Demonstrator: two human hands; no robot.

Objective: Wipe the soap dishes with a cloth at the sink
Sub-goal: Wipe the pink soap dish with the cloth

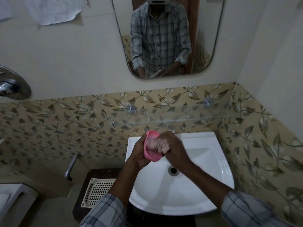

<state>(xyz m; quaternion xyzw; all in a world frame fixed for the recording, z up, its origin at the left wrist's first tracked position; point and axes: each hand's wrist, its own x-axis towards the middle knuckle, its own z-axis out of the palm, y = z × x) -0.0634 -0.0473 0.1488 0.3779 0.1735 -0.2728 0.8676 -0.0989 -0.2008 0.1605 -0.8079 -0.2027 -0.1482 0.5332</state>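
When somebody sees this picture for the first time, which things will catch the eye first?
The pink soap dish stands out most: the left hand holds it above the white sink, while the right hand grips a pale cloth pressed into it. Above, the mirror on the wall reflects the person's checked shirt.
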